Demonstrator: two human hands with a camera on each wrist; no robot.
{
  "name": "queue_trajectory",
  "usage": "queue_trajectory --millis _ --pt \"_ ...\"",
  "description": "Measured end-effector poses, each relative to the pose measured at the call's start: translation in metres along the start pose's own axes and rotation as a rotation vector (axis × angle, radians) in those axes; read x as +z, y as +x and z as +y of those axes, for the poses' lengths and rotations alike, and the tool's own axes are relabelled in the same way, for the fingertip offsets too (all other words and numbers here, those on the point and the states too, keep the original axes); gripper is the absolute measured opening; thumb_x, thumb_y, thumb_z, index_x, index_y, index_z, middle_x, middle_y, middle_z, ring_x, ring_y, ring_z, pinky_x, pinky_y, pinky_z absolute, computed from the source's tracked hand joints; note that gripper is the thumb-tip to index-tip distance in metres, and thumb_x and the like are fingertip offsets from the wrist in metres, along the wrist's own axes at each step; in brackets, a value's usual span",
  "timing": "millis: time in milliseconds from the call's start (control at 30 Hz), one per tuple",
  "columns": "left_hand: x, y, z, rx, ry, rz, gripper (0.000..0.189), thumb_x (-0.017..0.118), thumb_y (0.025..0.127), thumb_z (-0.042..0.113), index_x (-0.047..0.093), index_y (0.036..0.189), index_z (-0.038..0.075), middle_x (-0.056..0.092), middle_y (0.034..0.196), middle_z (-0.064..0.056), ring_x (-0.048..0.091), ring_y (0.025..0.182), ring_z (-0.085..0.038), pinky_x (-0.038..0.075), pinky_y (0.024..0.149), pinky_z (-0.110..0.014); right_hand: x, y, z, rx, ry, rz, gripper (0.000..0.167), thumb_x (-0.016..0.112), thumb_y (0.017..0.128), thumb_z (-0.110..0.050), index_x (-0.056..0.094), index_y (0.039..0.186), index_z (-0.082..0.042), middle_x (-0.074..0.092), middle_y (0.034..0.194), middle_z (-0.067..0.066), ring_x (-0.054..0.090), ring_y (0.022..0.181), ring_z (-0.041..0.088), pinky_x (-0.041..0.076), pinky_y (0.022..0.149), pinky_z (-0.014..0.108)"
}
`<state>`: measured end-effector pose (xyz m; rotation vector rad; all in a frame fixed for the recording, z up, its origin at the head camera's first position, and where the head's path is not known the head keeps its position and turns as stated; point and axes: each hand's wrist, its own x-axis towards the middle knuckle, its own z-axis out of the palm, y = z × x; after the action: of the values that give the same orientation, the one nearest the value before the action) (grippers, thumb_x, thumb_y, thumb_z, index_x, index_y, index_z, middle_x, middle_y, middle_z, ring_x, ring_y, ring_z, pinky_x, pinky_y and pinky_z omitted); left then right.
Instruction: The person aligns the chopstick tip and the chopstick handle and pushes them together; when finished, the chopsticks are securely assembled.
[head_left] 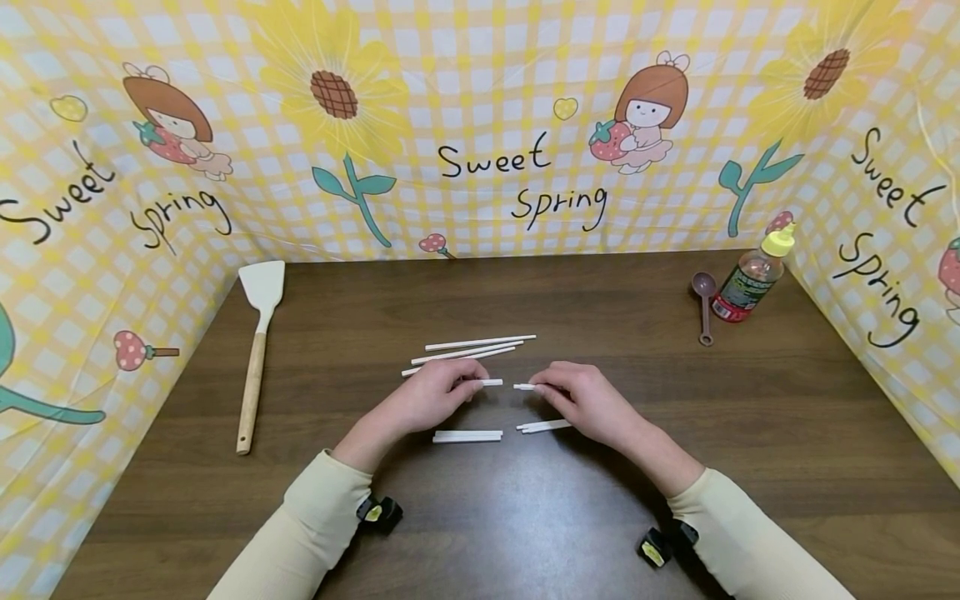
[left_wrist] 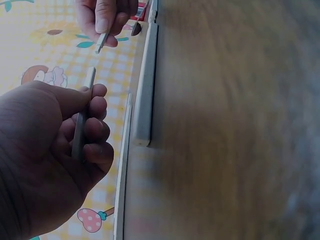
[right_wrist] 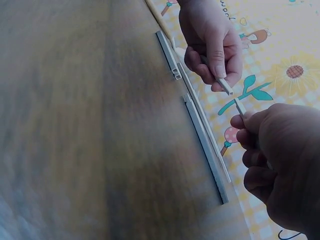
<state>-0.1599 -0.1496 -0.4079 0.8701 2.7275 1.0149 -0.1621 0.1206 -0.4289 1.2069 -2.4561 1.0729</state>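
Note:
In the head view, my left hand [head_left: 438,392] pinches a short white chopstick section [head_left: 492,382] between thumb and fingers. Facing it, my right hand [head_left: 596,400] pinches another chopstick section [head_left: 524,387], which has a thinner stepped tip. A small gap separates the two ends, seen in the left wrist view between the left section [left_wrist: 90,80] and the right one [left_wrist: 101,42]. On the table in front of my left hand lie paired short sections [head_left: 467,436], with open square ends in the right wrist view. More stepped sections [head_left: 545,426] lie partly under my right hand.
Several full-length white chopsticks [head_left: 480,342] lie behind the hands. A white spatula with a wooden handle [head_left: 255,358] rests at the left. At the back right are a purple measuring spoon [head_left: 704,308] and a yellow-capped bottle [head_left: 752,279]. Patterned cloth [head_left: 480,100] walls the table.

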Motion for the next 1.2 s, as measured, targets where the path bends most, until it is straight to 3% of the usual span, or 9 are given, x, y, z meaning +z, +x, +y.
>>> queue_trajectory --millis 267,500,1200 --pt "0.001 0.0001 0.0015 0.018 0.002 -0.017 0.007 0.065 0.099 0.011 0.072 0.102 0.011 0.066 0.088 0.003 0.054 0.075 -0.009 0.046 0.073 -0.031 0.0 0.0009 -0.0011 0.023 0.011 -0.021 0.007 0.07 0.095 -0.006 0.075 0.1 -0.008 0.069 0.089 -0.002 0.059 0.078 0.009 0.051 0.071 0.03" --pt "0.0043 0.0011 0.003 0.036 -0.006 -0.022 0.006 0.066 0.099 0.012 0.071 0.1 0.012 0.06 0.078 0.008 0.052 0.071 -0.008 0.045 0.07 -0.029 -0.0002 0.0005 -0.0021 0.026 0.014 -0.03 0.007 0.07 0.095 -0.006 0.075 0.1 -0.006 0.069 0.089 -0.001 0.058 0.077 0.009 0.05 0.071 0.029" --pt "0.006 0.0008 0.0054 0.03 0.004 -0.029 0.006 0.066 0.099 0.014 0.071 0.101 0.012 0.059 0.078 0.011 0.051 0.069 -0.006 0.045 0.068 -0.028 0.0006 0.0004 -0.0024 0.025 0.026 -0.042 0.008 0.07 0.095 -0.007 0.075 0.101 -0.008 0.068 0.089 -0.003 0.057 0.077 0.007 0.05 0.07 0.028"
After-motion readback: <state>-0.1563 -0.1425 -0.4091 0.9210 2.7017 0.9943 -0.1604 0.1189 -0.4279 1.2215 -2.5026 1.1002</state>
